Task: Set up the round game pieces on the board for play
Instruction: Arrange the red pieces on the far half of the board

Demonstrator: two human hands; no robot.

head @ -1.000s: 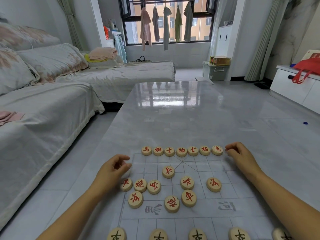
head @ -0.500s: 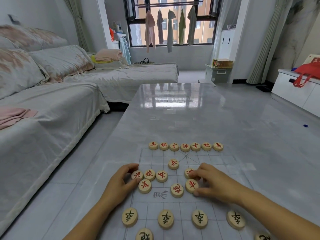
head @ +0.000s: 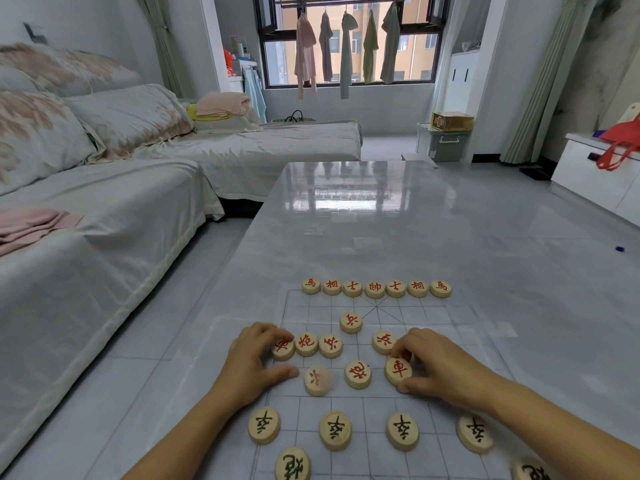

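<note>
Board (head: 433, 317) bears pieces (head: 374, 289); left hand (head: 249, 365) pinches left red piece (head: 283, 349), right hand (head: 446, 368) pinches right red piece (head: 398, 370).

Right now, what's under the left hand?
Fingertips of the left hand curl over the far-left rim of one red piece; most of its face shows. The palm covers the left margin of the board, so anything lying there cannot be seen.

1 head-worn wide view looks forward and down, close over the board (head: 420, 315), window (head: 415, 46) probably far ahead
</note>
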